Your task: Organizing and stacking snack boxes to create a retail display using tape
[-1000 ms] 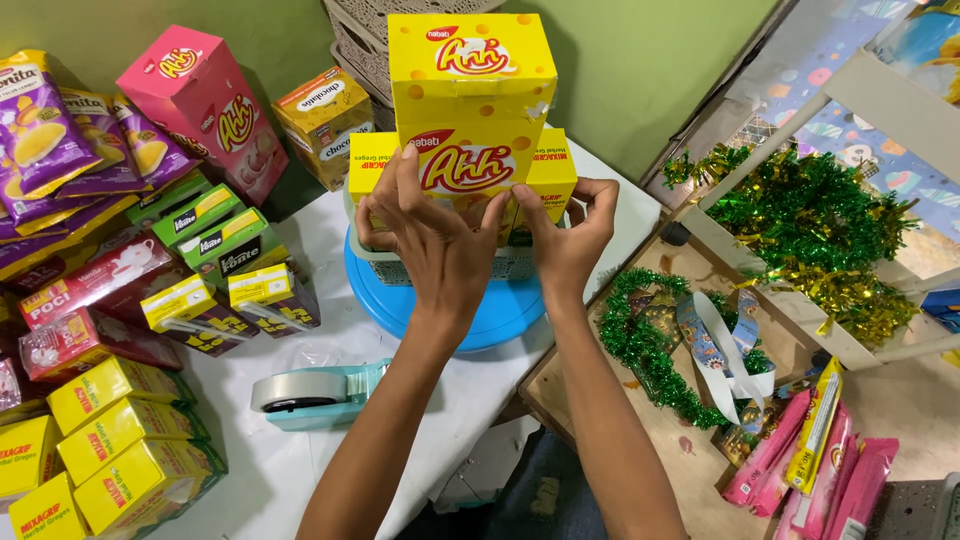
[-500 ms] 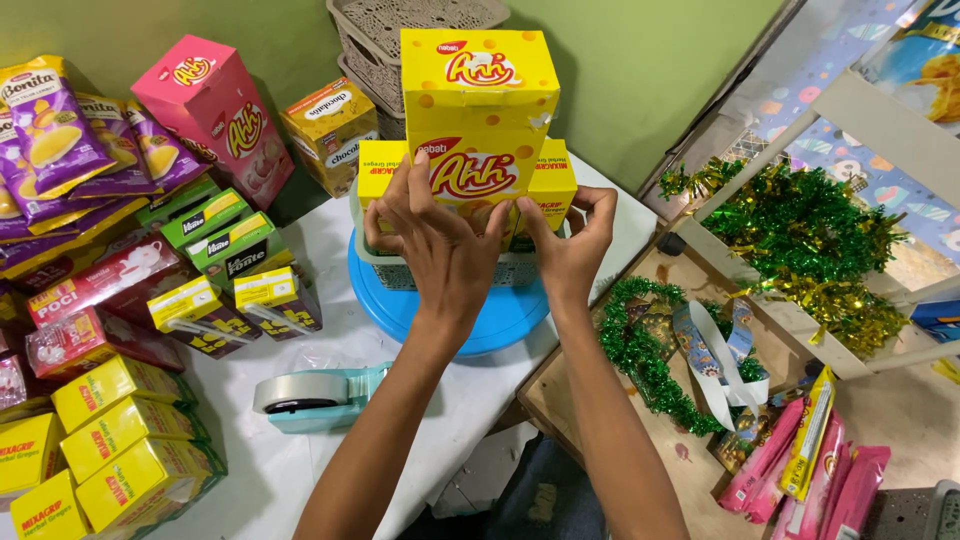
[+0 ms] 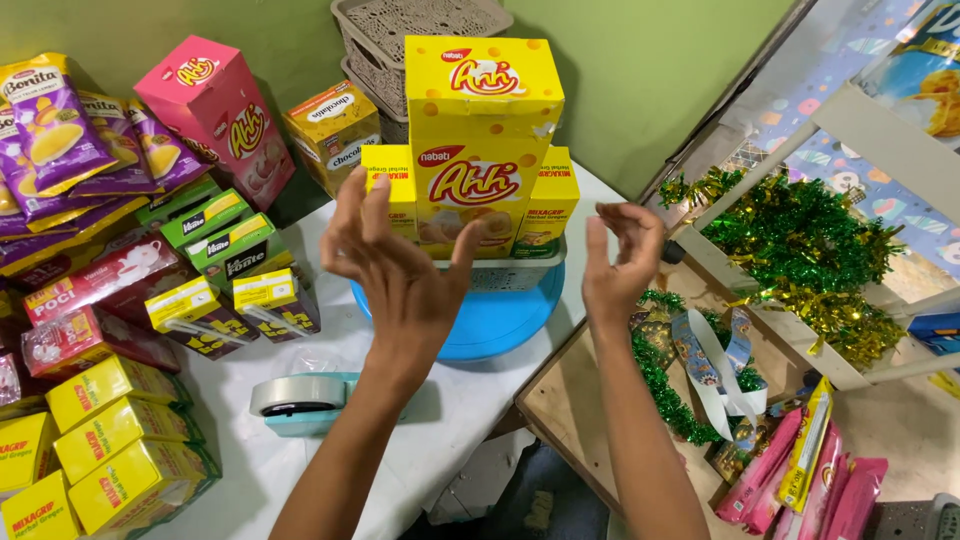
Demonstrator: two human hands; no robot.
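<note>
Two large yellow snack boxes [image 3: 483, 140] stand stacked in a pale basket [image 3: 520, 270] on a round blue plate [image 3: 500, 320], flanked by smaller yellow boxes [image 3: 548, 205]. My left hand [image 3: 395, 265] hovers just in front of the boxes, fingers spread, holding nothing. My right hand [image 3: 620, 260] is raised to the right of the stack, fingers loosely curled and apart from it, empty too.
A teal tape dispenser [image 3: 300, 400] lies on the white table [image 3: 440, 420]. Pink box [image 3: 220, 115], purple snack bags [image 3: 60, 130], green and yellow packets [image 3: 110, 440] crowd the left. Green and gold tinsel [image 3: 800, 240], ribbon [image 3: 715, 365] and pink packets [image 3: 790, 470] sit right.
Both hands have let go of the lower yellow box and pulled back from the stack, the right one moving out to the right. The view has shifted closer.
</note>
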